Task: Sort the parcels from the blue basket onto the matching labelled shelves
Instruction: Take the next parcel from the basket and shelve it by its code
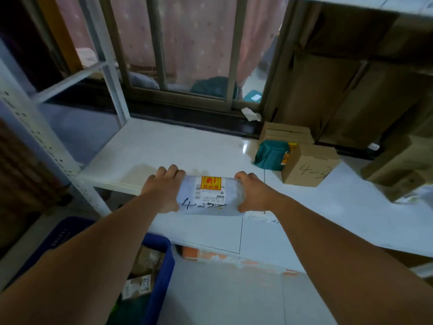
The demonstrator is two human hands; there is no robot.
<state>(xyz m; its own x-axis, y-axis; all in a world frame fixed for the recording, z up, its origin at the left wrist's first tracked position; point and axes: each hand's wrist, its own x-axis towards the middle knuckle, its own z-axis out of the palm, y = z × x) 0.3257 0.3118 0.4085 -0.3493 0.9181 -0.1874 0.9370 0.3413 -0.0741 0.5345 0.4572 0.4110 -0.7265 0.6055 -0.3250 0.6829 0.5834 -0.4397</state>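
Describer: White metal racking fills the middle of the frame. Its broad shelf board [164, 148] runs from centre left to the right edge. Behind it, at the top, are a brown-framed sliding window [178, 95] and a pink curtain [199, 38].

Listener: Where is the parcel being sorted?

Describer: A pale grey parcel [210, 195] sits at the centre of the frame, over the front part of the shelf board. It carries a printed label with a red and yellow patch. Handwriting on it reads "4-" and then a figure I cannot make out. I cannot tell whether it rests on the board or is just above it.

Listener: And the hands?

Describer: Both grip it. The left hand [161, 191] curls its fingers over the parcel's left end. The right hand [254, 194] clasps the right end between thumb and fingers.

Listener: What else is nearby?

Describer: To the right on the same board, a small cardboard box [309, 165] marked "4-3" touches a teal parcel [270, 156]. Larger cardboard boxes [351, 102] are stacked at the upper right. The blue basket [164, 261] is at the lower left, partly hidden by the left forearm, with more packages inside.
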